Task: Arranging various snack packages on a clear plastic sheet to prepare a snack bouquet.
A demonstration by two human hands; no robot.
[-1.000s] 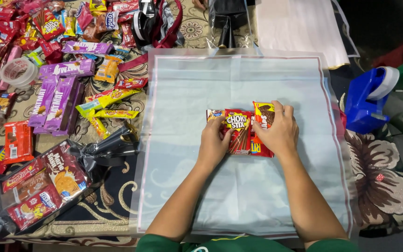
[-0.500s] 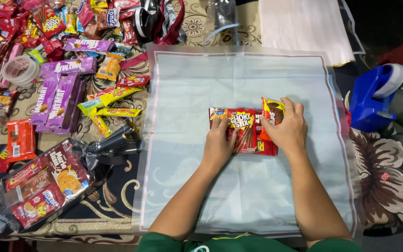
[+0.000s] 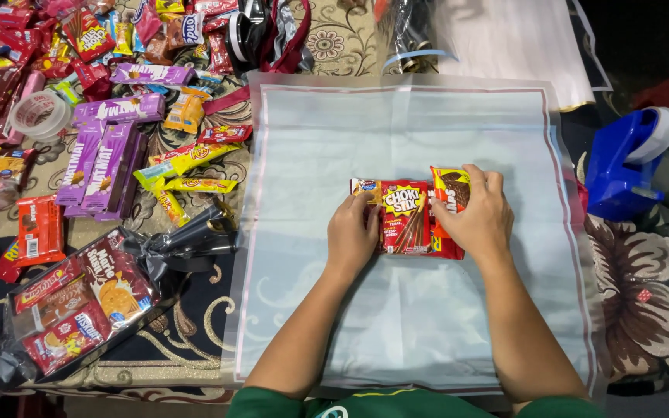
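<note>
step: squaring snacks mid-frame. left hand (image 3: 352, 232) flat, fingers closed against red rectangular snack box (image 3: 405, 218); right hand (image 3: 480, 215) curled over yellow-red foil packet (image 3: 449, 186) on clear plastic sheet (image 3: 396, 139). next: steady inward pressure.

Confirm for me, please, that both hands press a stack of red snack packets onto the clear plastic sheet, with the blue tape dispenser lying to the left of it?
Not quite: the head view shows the blue tape dispenser to the right of the clear plastic sheet. Both the left hand and right hand do press the red snack packets.

snack packets (image 3: 408, 218): glossy printed foil-like plastic | clear sheet (image 3: 427, 310): thin, shiny transparent plastic film with pink edge line | tape dispenser (image 3: 621, 166): smooth blue hard plastic | floor covering (image 3: 644, 310): matt patterned cloth
</note>
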